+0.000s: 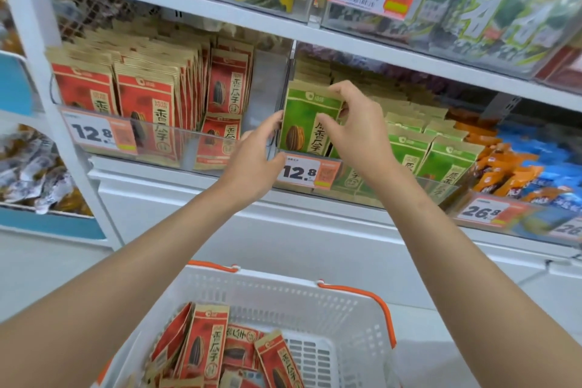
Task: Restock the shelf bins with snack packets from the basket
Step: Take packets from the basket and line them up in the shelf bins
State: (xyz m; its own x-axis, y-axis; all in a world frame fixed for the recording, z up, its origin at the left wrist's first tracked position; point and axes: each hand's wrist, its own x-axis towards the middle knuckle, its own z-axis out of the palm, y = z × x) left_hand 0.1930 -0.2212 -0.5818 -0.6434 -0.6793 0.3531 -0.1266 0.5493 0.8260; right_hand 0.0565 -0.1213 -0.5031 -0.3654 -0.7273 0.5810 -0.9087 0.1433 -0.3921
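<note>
Basket (283, 280) with red packets (204, 346) nearest; step: seating green packet (302, 126) upright at front of green bin (447, 189); right hand (356, 126) pinches its top, left hand (258, 148) flat-fingered against its side; next probably release, fetch another.

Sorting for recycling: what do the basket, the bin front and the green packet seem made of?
Basket: white moulded plastic, slotted walls. Bin front: clear glossy plastic; packets show through. Green packet: probably matte kraft paper, tan top edge.

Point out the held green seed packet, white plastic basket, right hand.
green seed packet (300, 118), head view, front face.
white plastic basket (283, 293), head view, far wall.
right hand (359, 132), head view, back of hand.
</note>
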